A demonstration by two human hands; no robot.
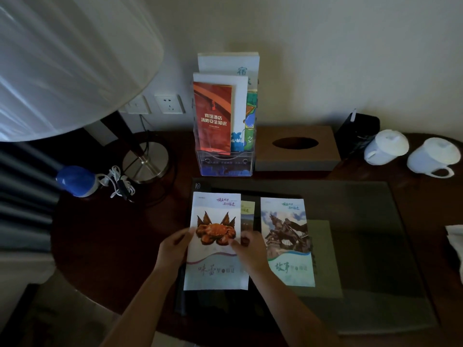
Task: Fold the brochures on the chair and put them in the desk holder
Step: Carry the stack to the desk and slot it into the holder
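Because the crab brochure (pixel 215 241) wants squaring on the desk pad (pixel 363 246) below the holder (pixel 224 161), we pinch its edges with left hand (pixel 172 249) and right hand (pixel 248 249).

Dark desk (pixel 105 241), holder (pixel 224 160), tissue box (pixel 297 152), mugs (pixel 385 147)

On the desk – 3 brochures: 1 with a crab (pixel 216 236), 1 with a statue (pixel 288 244), 1 mostly hidden between them (pixel 247 214). 1 clear holder (pixel 224 164) with several leaflets inside – exact number unclear. 2 white cups (pixel 385 146) (pixel 433 156), 1 tissue box (pixel 295 149), 1 lamp (pixel 72 63), 2 hands (pixel 172 249) (pixel 250 249).
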